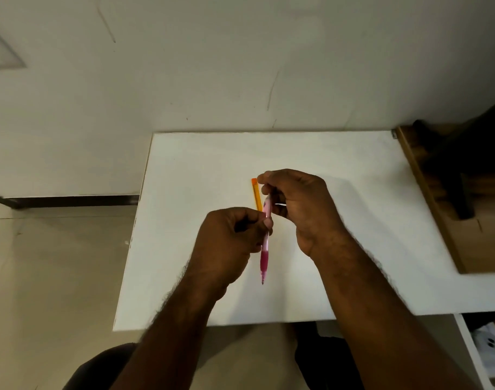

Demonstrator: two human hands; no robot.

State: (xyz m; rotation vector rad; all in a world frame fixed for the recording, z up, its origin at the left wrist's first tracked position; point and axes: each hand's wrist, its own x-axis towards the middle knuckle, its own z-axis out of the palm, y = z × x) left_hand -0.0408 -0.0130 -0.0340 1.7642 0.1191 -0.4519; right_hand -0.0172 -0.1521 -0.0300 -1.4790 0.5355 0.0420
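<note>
A pink pen with a darker pink grip hangs above the white table, tip pointing toward me. My left hand pinches its barrel near the middle. My right hand holds the pen's upper end with curled fingers. Behind the hands an orange pen lies flat on the table, its near end hidden by the pink pen and my fingers.
The white table stands against a pale wall. A wooden shelf with a dark object adjoins the table's right edge. Beige floor tiles lie to the left. A white drawer unit shows at bottom right.
</note>
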